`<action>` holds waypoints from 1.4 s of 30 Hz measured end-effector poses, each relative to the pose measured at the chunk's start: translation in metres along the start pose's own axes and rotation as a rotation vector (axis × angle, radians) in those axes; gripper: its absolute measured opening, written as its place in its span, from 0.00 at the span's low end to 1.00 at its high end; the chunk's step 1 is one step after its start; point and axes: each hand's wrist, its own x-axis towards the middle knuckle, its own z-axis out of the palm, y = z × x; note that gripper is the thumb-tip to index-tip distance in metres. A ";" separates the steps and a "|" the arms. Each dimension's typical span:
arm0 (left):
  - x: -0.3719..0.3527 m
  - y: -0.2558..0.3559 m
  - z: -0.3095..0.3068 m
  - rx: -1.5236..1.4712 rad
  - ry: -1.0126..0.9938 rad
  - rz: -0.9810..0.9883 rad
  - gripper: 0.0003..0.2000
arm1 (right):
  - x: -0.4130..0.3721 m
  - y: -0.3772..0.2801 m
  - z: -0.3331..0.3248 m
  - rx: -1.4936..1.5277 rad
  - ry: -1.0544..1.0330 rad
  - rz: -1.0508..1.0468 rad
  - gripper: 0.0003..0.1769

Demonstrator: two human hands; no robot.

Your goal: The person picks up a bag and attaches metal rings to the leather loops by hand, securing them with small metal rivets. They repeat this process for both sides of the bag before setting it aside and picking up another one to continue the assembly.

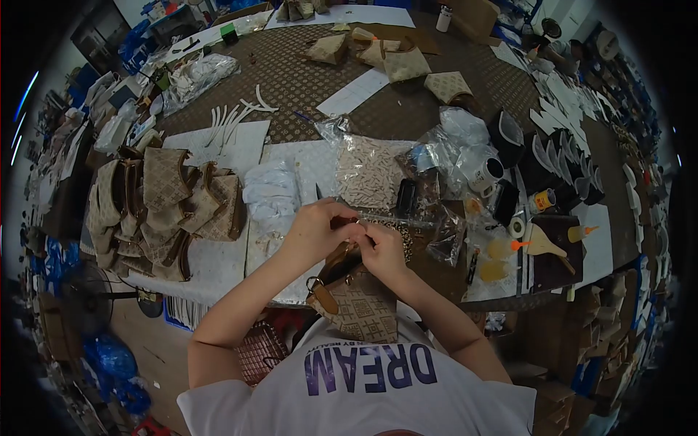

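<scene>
My left hand (317, 228) and my right hand (382, 251) meet fingertip to fingertip at the table's near edge. Both are closed in a pinch, and whatever small thing lies between the fingers is hidden. Just below them, a patterned beige handbag (358, 305) rests against my body, with a brown leather tab (325, 298) and a metal ring at its side. Beyond my fingers lies a clear bag of small pale pieces (367, 171). Small metal hardware (398, 231) is heaped right beside my right hand.
Patterned bag pieces (163, 211) are piled at left, beside a white plastic-wrapped bundle (271, 190). Glue bottles (496, 270), a wooden-handled brush (545, 243) and a yellow-labelled tin (542, 201) stand at right. More patterned pouches (405, 64) lie at the far side.
</scene>
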 end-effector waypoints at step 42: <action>0.011 -0.051 0.010 -0.771 -0.596 -0.510 0.10 | -0.012 0.009 -0.033 0.384 -0.243 0.400 0.09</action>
